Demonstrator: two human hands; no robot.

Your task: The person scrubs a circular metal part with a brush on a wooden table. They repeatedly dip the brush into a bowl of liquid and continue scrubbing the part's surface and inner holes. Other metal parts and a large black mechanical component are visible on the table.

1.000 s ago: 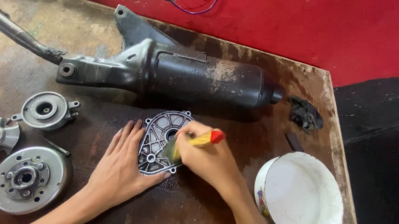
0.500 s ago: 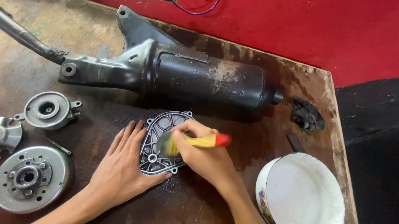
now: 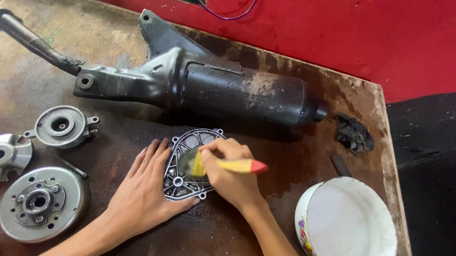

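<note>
Right hand [image 3: 231, 179] gripping brush [image 3: 224, 165], bristles now at cover's [image 3: 187, 163] left half, shifted slightly from a second ago: scrubbing continues. Left hand [image 3: 142, 192] flat, open, pinning cover mid-bench, just before muffler [image 3: 232, 92]. Bowl [image 3: 350, 231] at right edge.

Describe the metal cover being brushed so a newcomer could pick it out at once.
Start at the long black exhaust muffler across the brown table. Just in front of its middle lies a flat ribbed metal cover, pinned by the left hand while the right hand works a yellow-handled brush on it. Unlike the round silver discs at left, it is teardrop-shaped and webbed.
</note>
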